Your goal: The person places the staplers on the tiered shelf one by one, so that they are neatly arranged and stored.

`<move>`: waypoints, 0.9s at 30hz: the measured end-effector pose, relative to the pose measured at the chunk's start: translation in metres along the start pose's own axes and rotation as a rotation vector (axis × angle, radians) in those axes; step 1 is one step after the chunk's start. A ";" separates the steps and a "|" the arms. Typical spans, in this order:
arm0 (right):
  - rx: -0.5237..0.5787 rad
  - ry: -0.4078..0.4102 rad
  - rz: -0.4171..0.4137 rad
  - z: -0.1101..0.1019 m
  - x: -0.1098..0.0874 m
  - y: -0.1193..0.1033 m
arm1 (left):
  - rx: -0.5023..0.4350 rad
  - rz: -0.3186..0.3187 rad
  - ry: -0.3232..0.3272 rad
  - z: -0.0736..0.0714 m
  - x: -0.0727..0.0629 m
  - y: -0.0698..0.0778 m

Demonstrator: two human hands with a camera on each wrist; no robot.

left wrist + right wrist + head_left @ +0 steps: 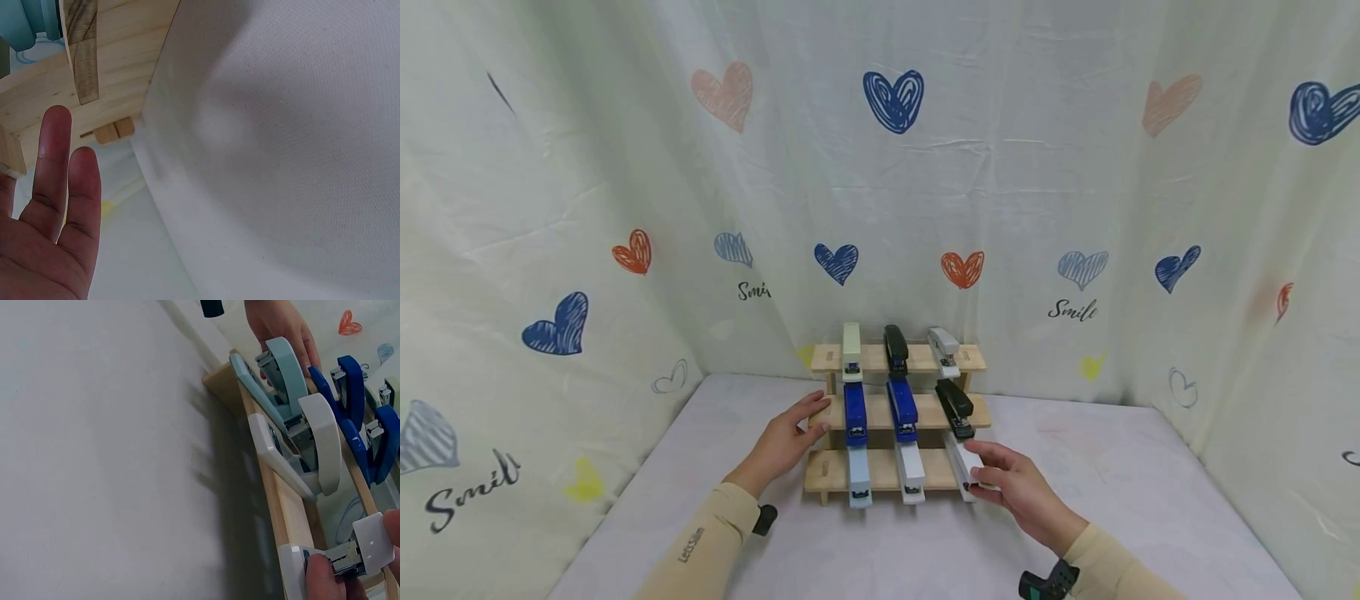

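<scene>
My right hand [1026,493] holds a white stapler [957,461] at the right end of the bottom shelf, with thumb and fingers on either side of it. In the right wrist view the white stapler [373,544] tilts up off its base between those fingertips. At the stand's left end my left hand [781,443] touches the middle shelf [880,410], and the left wrist view shows two straight fingers [54,156] beside the wood. A light blue stapler [859,477] and another white stapler [911,473] sit on the bottom shelf [880,467].
Two blue staplers [855,414] and a black stapler [955,407] fill the middle shelf. Above them, a pale green stapler [851,350], a black stapler [896,348] and a light grey stapler [943,348] stand on the top shelf [874,358]. A heart-printed curtain [1045,192] hangs behind the white table [1060,450].
</scene>
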State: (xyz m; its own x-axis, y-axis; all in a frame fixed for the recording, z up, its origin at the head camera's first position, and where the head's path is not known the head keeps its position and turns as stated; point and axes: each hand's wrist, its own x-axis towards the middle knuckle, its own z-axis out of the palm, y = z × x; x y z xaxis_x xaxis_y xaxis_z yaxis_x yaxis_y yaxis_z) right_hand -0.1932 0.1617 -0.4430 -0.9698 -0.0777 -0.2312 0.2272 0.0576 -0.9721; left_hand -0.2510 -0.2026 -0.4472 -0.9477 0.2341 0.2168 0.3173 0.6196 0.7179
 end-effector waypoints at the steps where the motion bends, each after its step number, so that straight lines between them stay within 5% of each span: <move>1: 0.001 0.000 0.001 0.000 0.000 0.000 | -0.001 -0.002 0.000 0.000 0.000 0.000; 27: -0.113 0.039 -0.024 -0.014 -0.008 -0.002 | 0.007 -0.004 -0.009 -0.001 0.000 0.005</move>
